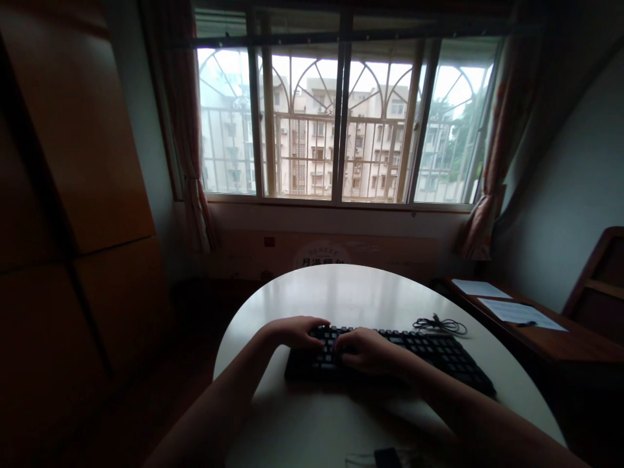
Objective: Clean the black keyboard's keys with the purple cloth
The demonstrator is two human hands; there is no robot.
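A black keyboard (439, 357) lies on a round white table (273, 422), slightly angled. My left hand (297, 330) rests at its upper left corner, with the fingers stretched over the far edge and the thumb apart on the keys. My right hand (370, 349) is over the left part of the keys, its fingers curled in and pressed together. Whatever those fingers hold, if anything, is dark and hidden. Behind the keyboard's right half lies a coiled black cable (439, 324).
At the table's near edge sits a partly cut-off clear item with a black piece (387, 457). To the right, a brown wooden desk (580, 344) bears paper sheets (521, 313) and a dark pen (527, 324). A wooden cabinet (82, 162) stands left; a barred window (336, 130) is ahead.
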